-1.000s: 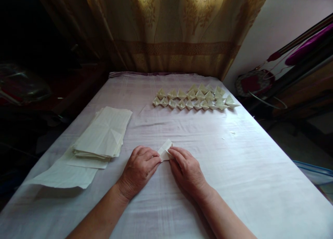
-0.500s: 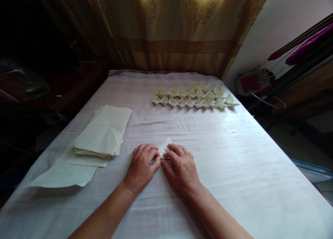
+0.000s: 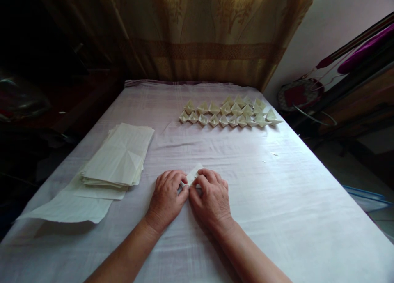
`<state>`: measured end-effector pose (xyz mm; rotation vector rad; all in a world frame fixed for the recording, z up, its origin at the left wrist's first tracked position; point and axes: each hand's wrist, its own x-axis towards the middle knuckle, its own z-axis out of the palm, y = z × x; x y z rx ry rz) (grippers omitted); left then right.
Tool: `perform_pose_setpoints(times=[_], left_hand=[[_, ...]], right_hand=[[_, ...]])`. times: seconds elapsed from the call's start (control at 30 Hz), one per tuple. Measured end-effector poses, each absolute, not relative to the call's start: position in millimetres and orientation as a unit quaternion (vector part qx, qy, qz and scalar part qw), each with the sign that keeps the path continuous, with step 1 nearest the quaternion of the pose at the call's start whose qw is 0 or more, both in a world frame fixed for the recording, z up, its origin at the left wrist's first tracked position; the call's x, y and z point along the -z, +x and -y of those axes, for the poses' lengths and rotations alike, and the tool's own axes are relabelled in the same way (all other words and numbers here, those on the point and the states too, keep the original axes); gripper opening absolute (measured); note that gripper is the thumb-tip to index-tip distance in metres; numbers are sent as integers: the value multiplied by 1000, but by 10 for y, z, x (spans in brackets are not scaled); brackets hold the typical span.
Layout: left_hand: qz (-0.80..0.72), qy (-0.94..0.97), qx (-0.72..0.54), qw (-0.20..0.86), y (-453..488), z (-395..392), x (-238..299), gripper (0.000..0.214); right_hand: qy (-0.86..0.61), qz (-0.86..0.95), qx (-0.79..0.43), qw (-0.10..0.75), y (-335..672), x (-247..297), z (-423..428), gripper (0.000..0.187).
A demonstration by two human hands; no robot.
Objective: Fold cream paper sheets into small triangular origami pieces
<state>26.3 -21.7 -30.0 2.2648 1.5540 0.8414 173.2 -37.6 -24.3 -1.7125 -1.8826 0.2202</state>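
Note:
A small folded piece of paper [image 3: 193, 174] lies on the cloth between my two hands, its pale upper corner showing. My left hand [image 3: 168, 192] pinches its left side, thumb and forefinger meeting close to the near edge. On the right side, my right hand [image 3: 211, 192] presses and grips the paper with thumb and curled forefinger. The two thumbs almost touch. Most of the paper's lower part is hidden by my fingers.
To the left sits a stack of creased paper sheets [image 3: 118, 155], with a longer loose sheet [image 3: 67, 207] under it. Several folded paper boats [image 3: 224, 110] stand in rows at the back right. Paper scraps [image 3: 274, 154] lie on the white cloth [image 3: 277, 217]. A curtain [image 3: 200, 49] hangs behind.
My right thumb and fingers have drawn in slightly at the paper's near edge, closer to my left thumb. The view has shifted a little; the stack and boats are unchanged.

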Motion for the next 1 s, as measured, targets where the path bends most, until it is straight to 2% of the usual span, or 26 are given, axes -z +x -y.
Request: perform_pose_setpoints(times=[0.3, 0.53, 0.67, 0.8, 1.0], left_hand=[[-549, 772, -300, 111, 273, 212, 317, 23], [-542, 773, -310, 109, 265, 206, 333, 22], [-545, 772, -312, 101, 261, 200, 351, 24], [-548, 772, -309, 92, 260, 205, 343, 29], [-541, 785, -289, 82, 249, 219, 330, 22]], right_hand=[[-643, 694, -90, 312, 1719, 290, 371, 6], [-609, 674, -58, 414, 1853, 384, 390, 19], [-642, 675, -38, 363, 1938, 377, 372, 30], [-643, 698, -45, 311, 1934, 330, 362, 23], [-608, 735, -34, 298, 1959, 324, 337, 21]])
